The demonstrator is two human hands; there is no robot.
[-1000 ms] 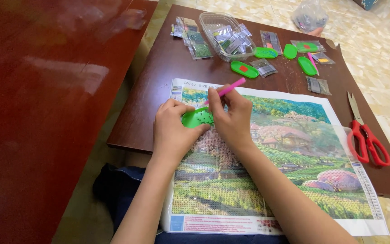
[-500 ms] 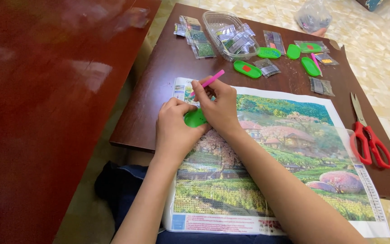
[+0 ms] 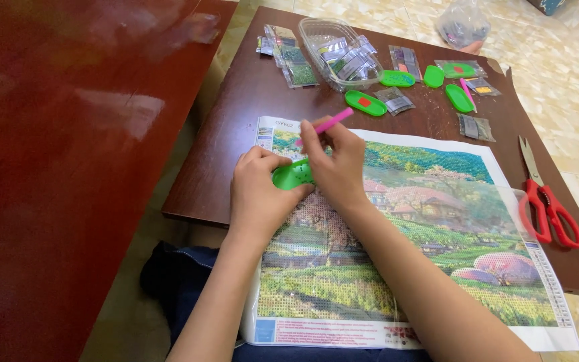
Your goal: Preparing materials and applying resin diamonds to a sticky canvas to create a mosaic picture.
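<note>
A landscape bead-painting canvas lies across the dark wooden table and over my lap. My left hand rests on the canvas's left part and grips a small green bead tray. My right hand pinches a pink applicator pen, tilted up to the right, with its tip over the upper left corner of the picture, just above the tray.
At the table's far side stand a clear plastic box with bead packets, several loose packets and more green trays. Red-handled scissors lie at the right edge. A second reddish table fills the left.
My right hand with the pink pen shifted left toward the canvas corner, then came back a little to the right. The left hand stayed on the green tray.
</note>
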